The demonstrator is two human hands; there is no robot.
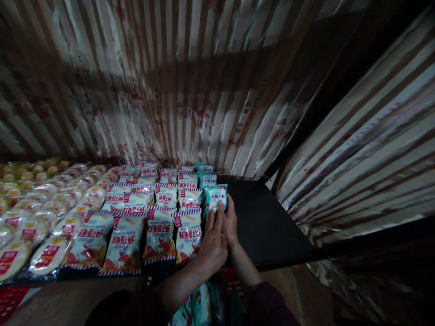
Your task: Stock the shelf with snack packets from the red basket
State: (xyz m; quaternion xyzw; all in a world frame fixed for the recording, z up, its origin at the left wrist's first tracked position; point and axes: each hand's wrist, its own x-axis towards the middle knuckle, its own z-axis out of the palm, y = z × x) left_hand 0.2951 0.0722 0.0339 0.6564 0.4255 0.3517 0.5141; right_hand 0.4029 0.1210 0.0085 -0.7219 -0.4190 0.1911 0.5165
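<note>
A teal-and-white snack bag (216,195) lies at the front of a short row of similar teal bags (208,180) on a black shelf (268,222). My right hand (230,222) grips its right edge, thumb on the front and fingers along the side. Stretched out flat, the fingers of my left hand (214,246) touch the bag's lower end, beside my right thumb. The bag's lower edge is partly hidden by my hands. Just left of them stand white snack bags with red lettering (189,237) in several rows.
Round packaged crackers (49,255) fill the shelf's left part. Below the front edge, more teal bags (200,303) sit by a red basket (234,283), partly hidden by my arms. Striped curtains (190,90) hang behind and at the right. A dark post (299,136) rises at the back right corner.
</note>
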